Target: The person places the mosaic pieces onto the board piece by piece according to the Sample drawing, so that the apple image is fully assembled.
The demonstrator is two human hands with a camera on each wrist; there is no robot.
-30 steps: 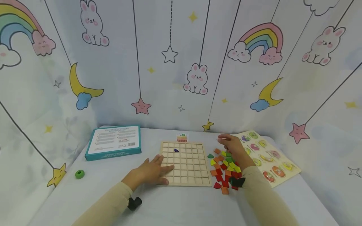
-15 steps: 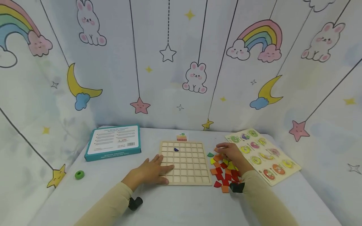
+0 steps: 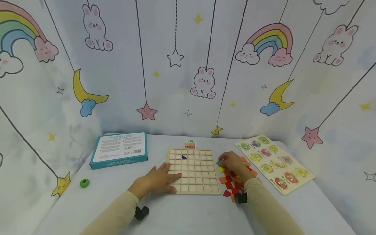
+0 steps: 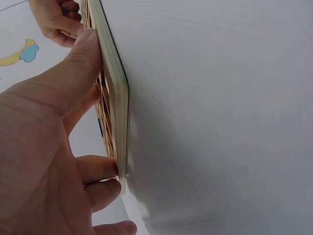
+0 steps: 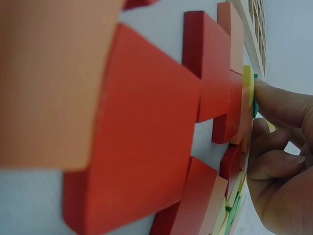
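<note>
A wooden grid board lies mid-table with a dark blue piece in one upper-left cell. My left hand rests on the board's left side with fingers spread; in the left wrist view its thumb lies along the board's edge. At the board's right side, my right hand pinches a small green piece. The right wrist view has its thumb against that green piece, the opposing fingertips partly hidden. Below this hand spreads a pile of red pieces, with orange and yellow ones.
A teal-edged box lies at the back left, a green ring-shaped bead in front of it. Behind the board is a small picture card. On the right lies a fruit-picture sheet. A patterned curtain rises behind the table.
My right hand has come down and left, from above the pile's far end to the green piece beside the board, and now pinches it. The left hand stays on the board.
</note>
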